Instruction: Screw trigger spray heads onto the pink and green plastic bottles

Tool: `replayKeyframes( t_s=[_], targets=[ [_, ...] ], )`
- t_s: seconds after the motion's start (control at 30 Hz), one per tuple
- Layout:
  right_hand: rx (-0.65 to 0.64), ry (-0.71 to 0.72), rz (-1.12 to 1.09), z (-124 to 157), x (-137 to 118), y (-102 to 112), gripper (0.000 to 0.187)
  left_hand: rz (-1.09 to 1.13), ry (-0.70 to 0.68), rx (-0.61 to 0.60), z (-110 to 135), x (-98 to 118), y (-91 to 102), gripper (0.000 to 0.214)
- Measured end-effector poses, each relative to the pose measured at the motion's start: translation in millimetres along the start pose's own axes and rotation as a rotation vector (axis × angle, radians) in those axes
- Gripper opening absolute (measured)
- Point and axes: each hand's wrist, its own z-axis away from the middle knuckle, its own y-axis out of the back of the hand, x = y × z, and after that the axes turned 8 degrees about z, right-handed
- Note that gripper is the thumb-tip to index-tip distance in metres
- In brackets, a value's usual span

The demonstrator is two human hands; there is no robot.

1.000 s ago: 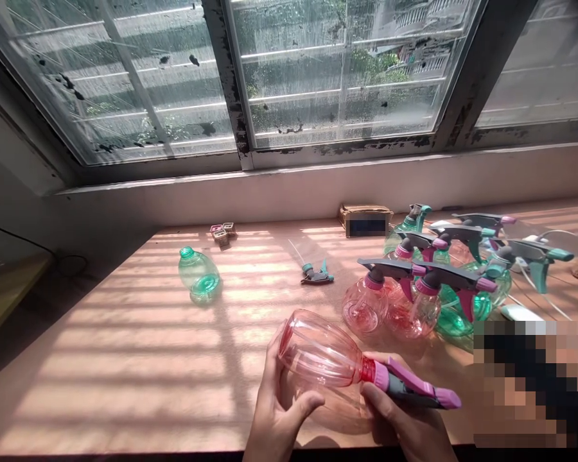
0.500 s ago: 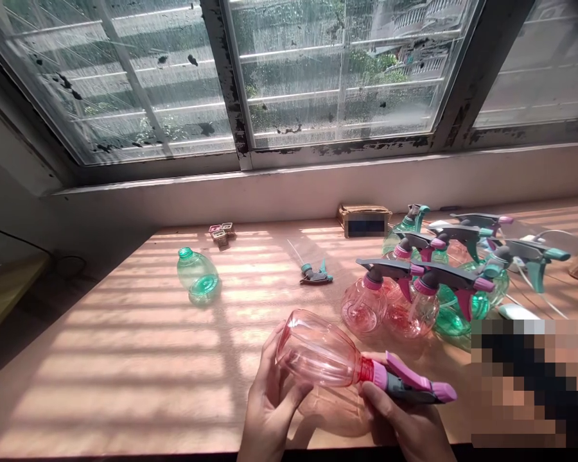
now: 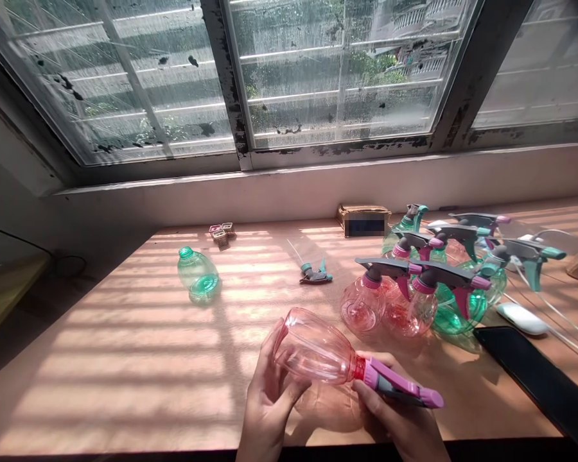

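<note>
Near the table's front edge I hold a clear pink spray bottle [image 3: 313, 350] on its side, its base to the left. My left hand [image 3: 270, 391] wraps round the base end, thumb underneath. At the neck, my right hand [image 3: 390, 404] grips the collar of the pink and grey spray head [image 3: 399, 384], whose nozzle points right. The head sits at the bottle's mouth; how tightly it is screwed cannot be seen. Beyond my hands lies a loose grey and teal spray head [image 3: 316, 274] with a thin tube. A green bottle [image 3: 197, 276] without a head stands to the left.
Several pink and green spray bottles [image 3: 414, 308] with heads crowd the right side. A black phone [image 3: 534, 378] and a white mouse [image 3: 523, 318] lie near them, with white cables. Small square blocks [image 3: 220, 233] and a cardboard box [image 3: 365, 220] are by the window wall.
The spray head has turned on the bottle's neck, its trigger now tilted more toward me. My right hand and the bottle have shifted slightly left. The left hand keeps its grip.
</note>
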Motion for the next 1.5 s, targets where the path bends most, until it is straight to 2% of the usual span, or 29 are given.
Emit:
replayKeyframes(
  t_s=[0.17,0.3,0.47,0.63,0.8,0.93,1.03,1.1,1.2,1.37,1.5],
  targets=[
    [0.001,-0.025,-0.037,-0.3,1.4,-2.2,0.04,-0.02,0.028,0.014,1.5,-0.8,-1.3,0.064],
    [0.048,0.017,-0.049,-1.0,-0.4,-0.2,0.038,-0.069,0.015,0.023,4.3,1.2,-3.5,0.071],
    [0.014,0.098,0.004,-1.4,-5.8,1.2,0.033,-0.093,0.015,-0.073,7.0,4.5,-6.0,0.08],
    [0.052,0.117,0.116,-1.7,-11.0,-2.0,0.021,-0.118,-0.027,0.055,3.1,0.8,-7.9,0.078],
    [0.007,0.122,0.006,-0.5,-10.1,-0.4,0.032,-0.173,-0.034,0.053,-0.4,-2.0,-7.9,0.081],
    [-0.024,0.028,0.017,0.5,-7.6,4.0,0.037,-0.215,-0.081,0.051,1.8,-5.0,-7.3,0.081],
    [-0.041,0.087,0.038,-0.6,-3.9,5.9,0.035,-0.156,-0.059,-0.004,4.6,-6.2,-5.4,0.088],
    [-0.055,0.124,0.041,-1.6,-1.2,6.0,0.033,-0.117,-0.051,-0.001,5.6,-4.9,-4.4,0.083],
    [-0.07,0.081,0.03,-2.0,1.5,5.6,0.034,-0.124,-0.036,0.054,5.1,-0.8,-4.6,0.074],
    [-0.028,0.021,-0.048,-2.8,1.8,6.1,0.038,-0.069,-0.015,0.01,3.6,1.3,-5.3,0.072],
    [-0.044,0.065,-0.089,-6.4,2.3,7.5,0.035,-0.059,-0.022,0.018,5.7,-3.5,-2.4,0.07]
  ],
)
